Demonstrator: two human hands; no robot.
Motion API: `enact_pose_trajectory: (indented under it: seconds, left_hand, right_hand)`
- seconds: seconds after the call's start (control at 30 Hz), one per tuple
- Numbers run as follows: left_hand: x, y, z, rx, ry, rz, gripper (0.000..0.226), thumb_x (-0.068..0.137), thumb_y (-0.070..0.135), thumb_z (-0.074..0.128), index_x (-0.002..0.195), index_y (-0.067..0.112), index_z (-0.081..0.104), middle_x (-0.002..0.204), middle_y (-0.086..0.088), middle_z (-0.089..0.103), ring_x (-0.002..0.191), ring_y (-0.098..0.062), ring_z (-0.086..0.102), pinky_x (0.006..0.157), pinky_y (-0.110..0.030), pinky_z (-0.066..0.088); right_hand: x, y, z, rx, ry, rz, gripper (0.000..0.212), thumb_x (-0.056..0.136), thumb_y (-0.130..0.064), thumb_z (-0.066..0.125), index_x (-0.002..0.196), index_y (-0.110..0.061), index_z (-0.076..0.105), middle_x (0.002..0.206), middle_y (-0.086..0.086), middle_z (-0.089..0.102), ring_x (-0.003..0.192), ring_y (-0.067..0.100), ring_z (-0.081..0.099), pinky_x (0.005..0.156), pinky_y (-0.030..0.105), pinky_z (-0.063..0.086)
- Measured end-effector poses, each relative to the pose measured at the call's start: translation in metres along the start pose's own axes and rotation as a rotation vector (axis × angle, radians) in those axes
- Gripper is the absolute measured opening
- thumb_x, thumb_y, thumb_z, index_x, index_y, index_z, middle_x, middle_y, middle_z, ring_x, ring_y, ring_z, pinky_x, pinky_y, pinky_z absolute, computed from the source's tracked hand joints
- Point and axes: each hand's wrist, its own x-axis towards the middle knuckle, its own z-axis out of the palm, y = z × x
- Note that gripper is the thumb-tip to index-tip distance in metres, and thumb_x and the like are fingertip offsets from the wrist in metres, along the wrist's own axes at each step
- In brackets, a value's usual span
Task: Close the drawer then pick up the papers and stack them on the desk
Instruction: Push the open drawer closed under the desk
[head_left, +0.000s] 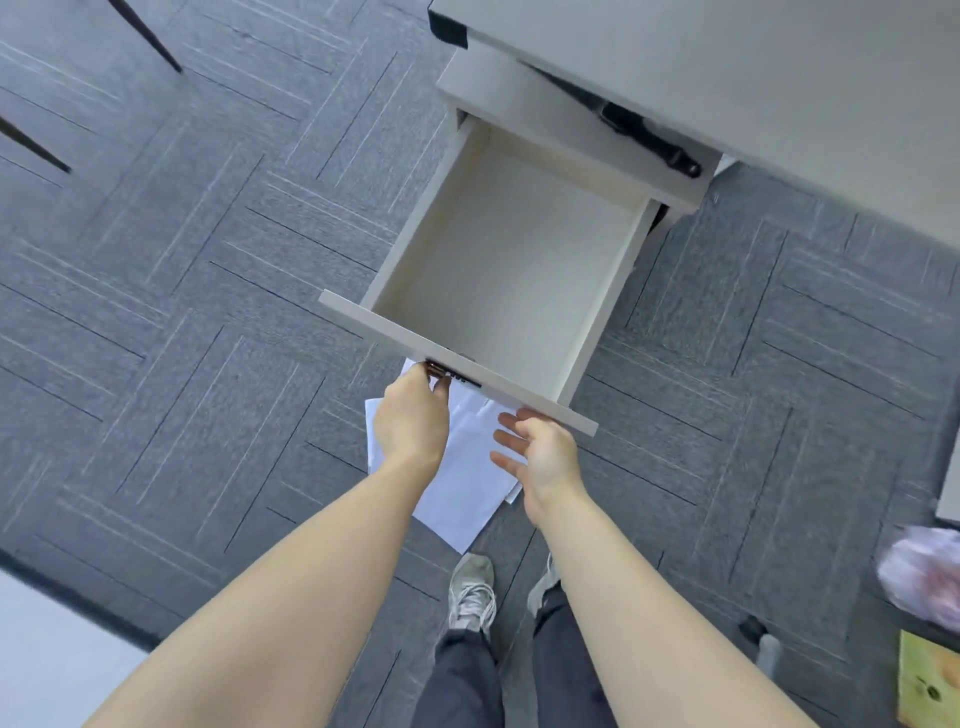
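Observation:
A pale drawer (511, 270) stands pulled far out of a small cabinet (545, 119) under the desk (779, 67), and it is empty inside. My left hand (413, 415) reaches to the drawer's front panel (395, 332), fingers curled at the dark handle (457, 378). My right hand (540, 457) hovers just below the panel's right part with fingers spread, holding nothing. White papers (462, 483) lie scattered on the carpet beneath the drawer front, partly hidden by both hands.
Grey patterned carpet (208, 312) covers the floor. My feet in grey sneakers (472, 592) stand just behind the papers. Dark chair legs (150, 36) show at the top left. A plastic bag (924, 571) and a green box (930, 680) sit at the right edge.

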Motion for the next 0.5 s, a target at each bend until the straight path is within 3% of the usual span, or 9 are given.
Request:
enact_pose_trajectory:
  seconds: [0.1,0.2,0.33,0.5]
  left_hand:
    - [0.019,0.018,0.009,0.053,0.033,0.075,0.027,0.097,0.031,0.046,0.102,0.012,0.063,0.101,-0.011,0.072,0.092,-0.037,0.063,0.072,-0.038,0.043]
    - [0.043,0.044,0.018,0.095,0.059,0.107,0.028,0.096,0.033,0.046,0.097,0.011,0.062,0.097,-0.014,0.072,0.090,-0.040,0.063,0.069,-0.038,0.043]
    - [0.077,0.082,0.031,0.150,0.091,0.156,0.030,0.097,0.034,0.044,0.098,0.009,0.061,0.101,-0.013,0.071,0.091,-0.039,0.064,0.067,-0.036,0.039]
    - [0.113,0.131,0.044,0.206,0.116,0.164,0.032,0.097,0.034,0.043,0.103,0.009,0.061,0.104,-0.014,0.070,0.093,-0.039,0.064,0.067,-0.036,0.038]
  right_hand:
    - [0.016,-0.024,-0.004,-0.023,-0.024,-0.028,0.022,0.093,-0.007,0.041,0.109,-0.010,0.057,0.124,0.017,0.065,0.099,0.026,0.064,0.079,0.039,0.056]
    - [0.034,-0.055,-0.007,-0.061,-0.057,-0.050,0.025,0.093,-0.008,0.042,0.113,-0.012,0.055,0.125,0.015,0.064,0.102,0.025,0.063,0.086,0.041,0.054]
    - [0.059,-0.101,-0.011,-0.107,-0.112,-0.082,0.021,0.092,-0.008,0.041,0.095,-0.021,0.058,0.118,0.009,0.062,0.100,0.022,0.062,0.082,0.038,0.054]
    - [0.092,-0.152,-0.015,-0.158,-0.144,-0.100,0.034,0.092,-0.007,0.041,0.122,-0.015,0.051,0.121,0.006,0.061,0.099,0.020,0.059,0.072,0.032,0.052]
